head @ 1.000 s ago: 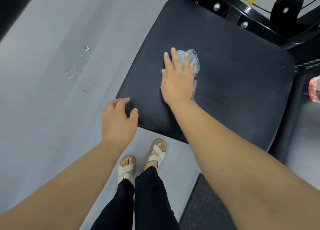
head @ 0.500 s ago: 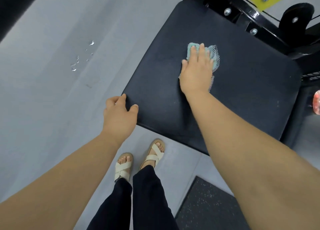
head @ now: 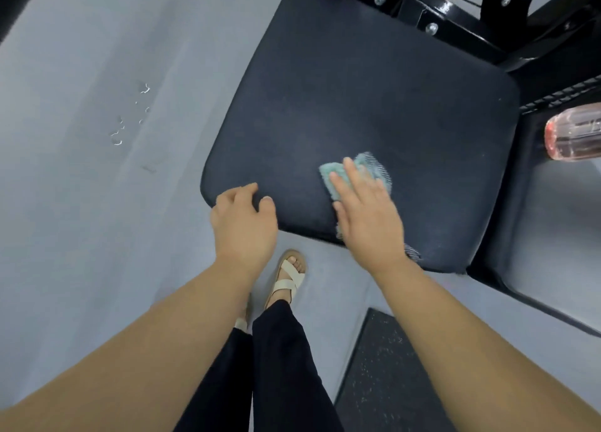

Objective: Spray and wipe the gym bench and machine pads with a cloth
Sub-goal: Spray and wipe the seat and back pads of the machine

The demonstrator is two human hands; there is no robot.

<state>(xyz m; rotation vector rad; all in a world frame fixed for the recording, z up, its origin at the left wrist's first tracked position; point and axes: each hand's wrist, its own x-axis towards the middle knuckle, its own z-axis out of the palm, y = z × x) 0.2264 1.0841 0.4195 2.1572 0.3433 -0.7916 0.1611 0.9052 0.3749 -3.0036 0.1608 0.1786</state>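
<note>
Our right hand [head: 367, 217], fingers straight, presses the teal cloth [head: 374, 168] beneath it; leftward, our left hand [head: 244, 227] grips the corner of the seat pad [head: 357, 100].

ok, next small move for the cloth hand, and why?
Probably sweep the right hand, flat on the cloth, away toward the far right of the pad. The cloth sits near the front edge and the far part lies bare; the left hand braces the near corner.

Soft, even indoor light.
Motion blur smears the cloth [head: 374, 166]; frame bolts [head: 432, 28] glint upper right; edges bow outward.
</note>
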